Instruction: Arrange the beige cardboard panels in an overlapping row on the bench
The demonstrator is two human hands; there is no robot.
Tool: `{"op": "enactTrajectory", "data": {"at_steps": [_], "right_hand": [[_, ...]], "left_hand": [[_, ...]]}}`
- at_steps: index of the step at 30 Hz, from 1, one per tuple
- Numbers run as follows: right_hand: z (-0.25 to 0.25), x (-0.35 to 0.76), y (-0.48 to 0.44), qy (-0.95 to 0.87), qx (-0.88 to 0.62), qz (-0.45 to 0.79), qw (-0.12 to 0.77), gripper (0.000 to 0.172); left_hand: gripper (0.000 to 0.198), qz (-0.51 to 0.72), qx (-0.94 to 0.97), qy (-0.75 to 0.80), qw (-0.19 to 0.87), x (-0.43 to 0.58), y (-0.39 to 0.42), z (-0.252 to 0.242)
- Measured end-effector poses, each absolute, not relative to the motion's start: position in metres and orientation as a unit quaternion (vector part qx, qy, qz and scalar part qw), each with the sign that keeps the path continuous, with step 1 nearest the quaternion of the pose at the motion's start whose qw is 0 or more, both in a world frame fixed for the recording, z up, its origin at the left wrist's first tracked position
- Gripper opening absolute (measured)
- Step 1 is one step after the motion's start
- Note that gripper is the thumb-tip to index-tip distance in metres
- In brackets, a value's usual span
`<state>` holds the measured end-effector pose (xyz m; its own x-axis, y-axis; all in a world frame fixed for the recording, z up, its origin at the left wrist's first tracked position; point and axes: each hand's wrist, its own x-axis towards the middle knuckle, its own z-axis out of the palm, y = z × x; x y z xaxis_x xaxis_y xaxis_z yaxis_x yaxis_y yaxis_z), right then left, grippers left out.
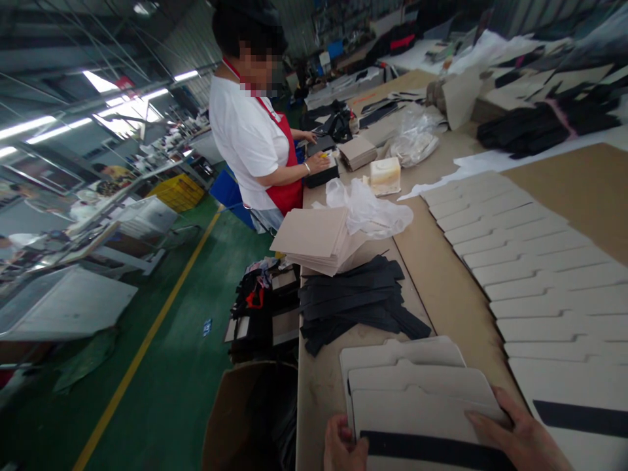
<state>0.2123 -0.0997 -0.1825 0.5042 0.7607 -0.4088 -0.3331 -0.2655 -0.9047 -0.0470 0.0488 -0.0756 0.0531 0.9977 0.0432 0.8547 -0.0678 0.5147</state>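
Observation:
Three overlapping beige cardboard panels (417, 405) with notched top edges lie at the near edge of the table. Across the front one runs a black strip (432, 451). My left hand (345, 445) is closed on the left edge of that front panel, thumb by the strip's end. At the right edge my right hand (523, 432) grips the panels, thumb on top and fingers behind. Just beyond them is a loose pile of black strips (358, 297). To the right, a long row of overlapping panels (544, 275) covers the table; its nearest one also bears a black strip (583, 418).
Farther along stands a stack of beige boards (311, 235) beside a clear plastic bag (375, 209). A co-worker (250, 137) in a red apron handles dark pieces at the table's left edge. Below that edge sit an open carton (230, 412) and a heap of materials (265, 307).

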Motion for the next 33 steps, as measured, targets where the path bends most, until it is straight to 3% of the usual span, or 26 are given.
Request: {"op": "enactTrajectory", "data": {"at_steps": [4,6,14,17,21,25,30,33], "right_hand": [[-0.199,0.201,-0.097,-0.198,-0.632,0.420,0.621,0.059],[-0.202,0.196,-0.097,-0.195,-0.641,0.396,0.628,0.056],[-0.193,0.204,-0.104,-0.183,-0.568,0.492,0.634,0.082],[-0.187,0.207,-0.108,-0.161,-0.574,0.499,0.630,0.084],[-0.193,0.208,-0.109,-0.137,-0.578,0.504,0.627,0.079],[-0.200,0.209,-0.104,-0.128,-0.595,0.509,0.608,0.090],[-0.189,0.206,-0.109,-0.149,-0.582,0.486,0.634,0.075],[-0.190,0.203,-0.115,-0.144,-0.555,0.505,0.645,0.077]], "left_hand": [[0.038,0.205,0.701,0.657,0.187,-0.047,0.051,-0.074],[0.039,0.204,0.701,0.656,0.194,-0.048,0.053,-0.076],[0.055,0.207,0.698,0.645,0.233,-0.045,0.049,-0.062],[0.060,0.208,0.694,0.641,0.254,-0.043,0.046,-0.054],[0.054,0.185,0.689,0.652,0.256,-0.041,0.044,-0.048],[0.045,0.156,0.698,0.660,0.231,-0.040,0.046,-0.045],[0.039,0.140,0.698,0.672,0.203,-0.045,0.053,-0.049],[0.033,0.149,0.699,0.663,0.222,-0.053,0.053,-0.054]]}}
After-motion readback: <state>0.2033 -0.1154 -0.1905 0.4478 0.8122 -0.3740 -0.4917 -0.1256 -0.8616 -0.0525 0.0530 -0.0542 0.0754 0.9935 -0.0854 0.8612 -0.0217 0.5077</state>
